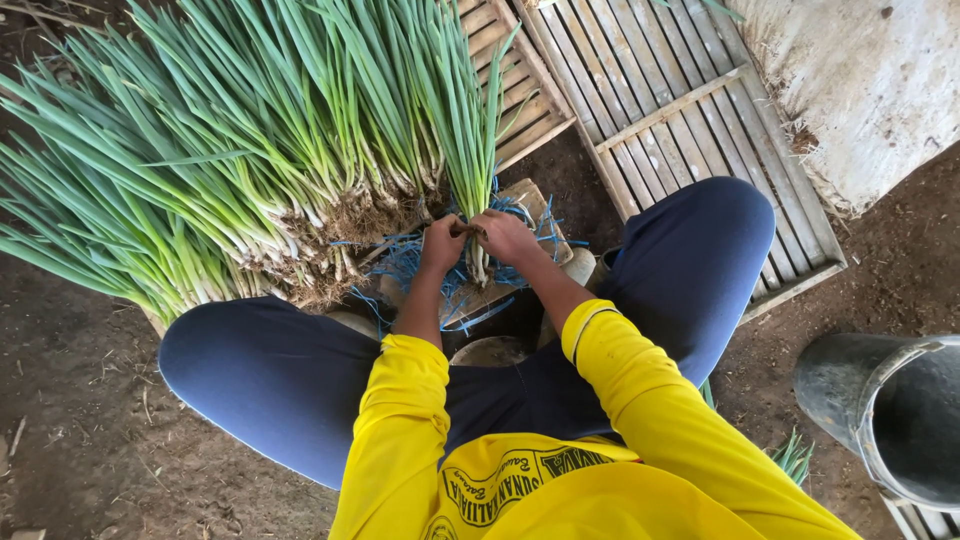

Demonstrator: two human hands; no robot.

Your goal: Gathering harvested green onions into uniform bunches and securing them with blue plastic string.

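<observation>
Left hand (441,243) and right hand (505,237) clenched around scallion bunch (470,150) (blue string (405,262) beneath); loose tie could let stalks spill.

Just beyond our left hand (443,243) and right hand (505,236) the spring onions (250,150) run from bright green leaves to white stems and brown, earthy roots. Under our hands lie thin blue strings (405,265). Our sleeves (400,430) are vivid yellow, our trousers (270,375) dark blue. Well right of our right hand, the bucket (890,410) is dull grey.
</observation>
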